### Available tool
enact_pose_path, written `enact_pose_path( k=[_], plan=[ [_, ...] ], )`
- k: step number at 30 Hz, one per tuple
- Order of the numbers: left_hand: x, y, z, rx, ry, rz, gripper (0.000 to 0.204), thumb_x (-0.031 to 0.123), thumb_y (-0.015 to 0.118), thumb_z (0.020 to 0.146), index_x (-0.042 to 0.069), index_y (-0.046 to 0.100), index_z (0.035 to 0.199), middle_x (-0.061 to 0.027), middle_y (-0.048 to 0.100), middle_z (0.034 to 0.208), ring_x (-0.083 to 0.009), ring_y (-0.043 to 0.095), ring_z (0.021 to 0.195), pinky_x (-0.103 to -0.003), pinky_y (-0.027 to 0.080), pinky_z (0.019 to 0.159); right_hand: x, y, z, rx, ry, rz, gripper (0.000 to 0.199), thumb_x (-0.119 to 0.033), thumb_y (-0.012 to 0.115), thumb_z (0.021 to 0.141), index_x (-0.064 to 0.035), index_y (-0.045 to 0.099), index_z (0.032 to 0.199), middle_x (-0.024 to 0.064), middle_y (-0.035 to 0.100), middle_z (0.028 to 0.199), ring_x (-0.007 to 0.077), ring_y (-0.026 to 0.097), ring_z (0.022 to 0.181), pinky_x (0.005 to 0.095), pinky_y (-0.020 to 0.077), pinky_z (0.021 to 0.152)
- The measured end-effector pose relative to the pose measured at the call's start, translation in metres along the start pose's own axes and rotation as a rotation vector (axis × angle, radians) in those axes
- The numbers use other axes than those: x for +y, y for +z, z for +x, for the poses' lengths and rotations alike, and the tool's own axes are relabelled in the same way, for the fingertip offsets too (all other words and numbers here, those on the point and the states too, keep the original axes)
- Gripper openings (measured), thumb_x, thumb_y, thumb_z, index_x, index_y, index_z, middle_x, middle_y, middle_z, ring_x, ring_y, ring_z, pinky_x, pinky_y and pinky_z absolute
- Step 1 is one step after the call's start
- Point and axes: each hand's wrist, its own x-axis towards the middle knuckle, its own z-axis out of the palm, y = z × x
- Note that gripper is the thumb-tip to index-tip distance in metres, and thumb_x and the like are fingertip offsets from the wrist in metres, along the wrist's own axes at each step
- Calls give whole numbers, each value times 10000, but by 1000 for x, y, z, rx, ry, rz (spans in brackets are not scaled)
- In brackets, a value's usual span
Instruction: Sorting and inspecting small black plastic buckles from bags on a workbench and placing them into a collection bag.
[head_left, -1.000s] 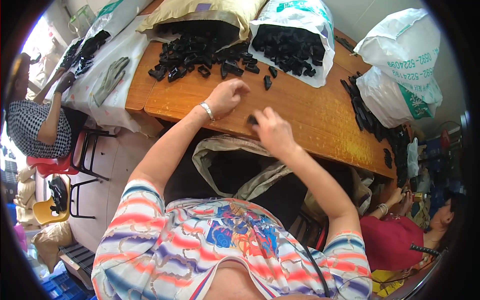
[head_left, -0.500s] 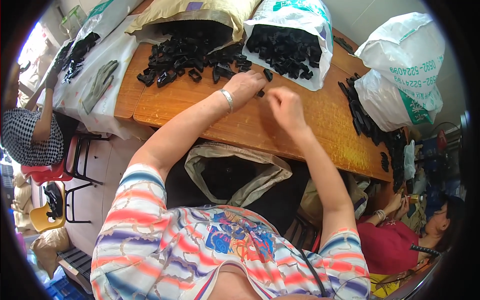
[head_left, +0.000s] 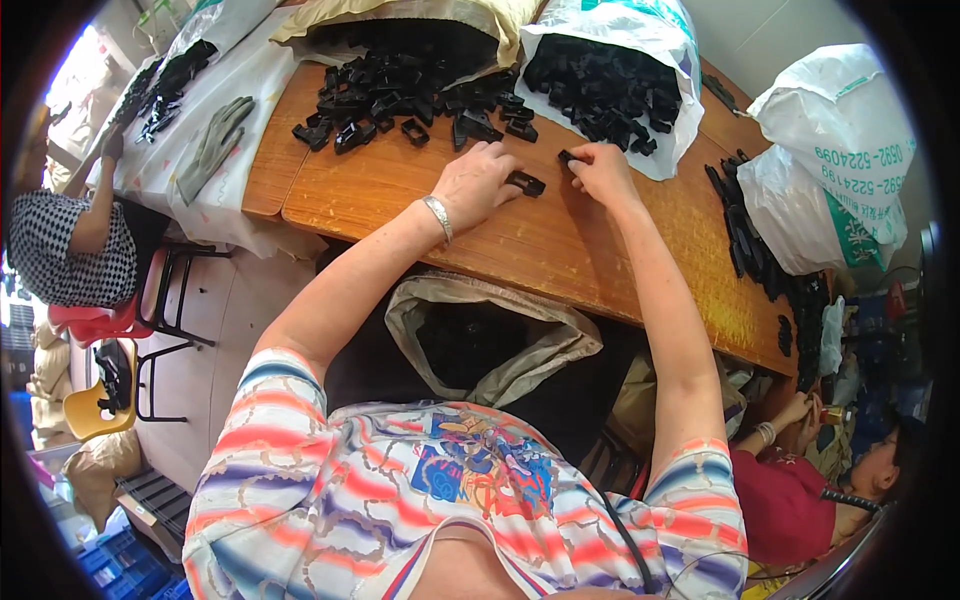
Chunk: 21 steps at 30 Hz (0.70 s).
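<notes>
My left hand (head_left: 478,184) is over the wooden table and grips a black hollow plastic piece (head_left: 526,183) that juts out past its fingertips. A short way to the right, my right hand (head_left: 605,172) pinches a small black plastic part (head_left: 567,158) between thumb and fingers. The two hands are apart. Beyond them lies a loose heap of black plastic pieces (head_left: 380,90), spilling from a tan sack (head_left: 500,25). A white sack (head_left: 690,60) lies on its side beside it, its mouth full of small black parts (head_left: 600,90).
Below the table's edge an open tan bag (head_left: 560,355) sits at my lap. Long black parts (head_left: 740,225) and white bags (head_left: 850,150) are at the right. A grey glove (head_left: 215,150) lies at the left. One co-worker (head_left: 75,245) sits left, another (head_left: 790,490) right.
My hands have come nearer and moved apart from the far heap. The black piece in my left hand now shows plainly, and a small part shows in my right fingers. The view has shifted slightly.
</notes>
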Motion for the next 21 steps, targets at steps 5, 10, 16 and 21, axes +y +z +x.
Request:
enact_pose_path(
  k=[5,10,16,21],
  plan=[
    [-4,3,-2,12,-18,-37,279,147,742,809,74,667,1068,-84,609,1019,-289,555,1023,-379,495,886,7,-3,-19,-61,77,110,223,-82,688,857,-6,709,1065,165,697,870,259,666,763,364,530,722],
    [-3,2,-2,-13,-151,-118,245,160,748,802,89,695,1031,-82,611,1042,-288,557,1041,-379,491,905,-8,0,-36,48,-118,-124,221,-103,749,805,-18,718,1007,179,656,989,338,643,946,402,519,824],
    [-7,5,-2,13,-126,-124,249,161,756,796,83,679,1020,-60,610,1007,-274,561,1017,-375,495,866,-49,6,-55,123,-257,35,189,-95,756,782,-69,738,969,105,654,930,305,659,839,395,529,739],
    [-8,8,-1,6,-134,-110,252,168,757,794,72,677,1012,-61,611,1010,-273,562,1021,-376,493,868,-54,9,-56,106,-273,-19,196,-95,757,778,-77,748,973,104,653,930,310,656,846,403,529,747]
  ],
)
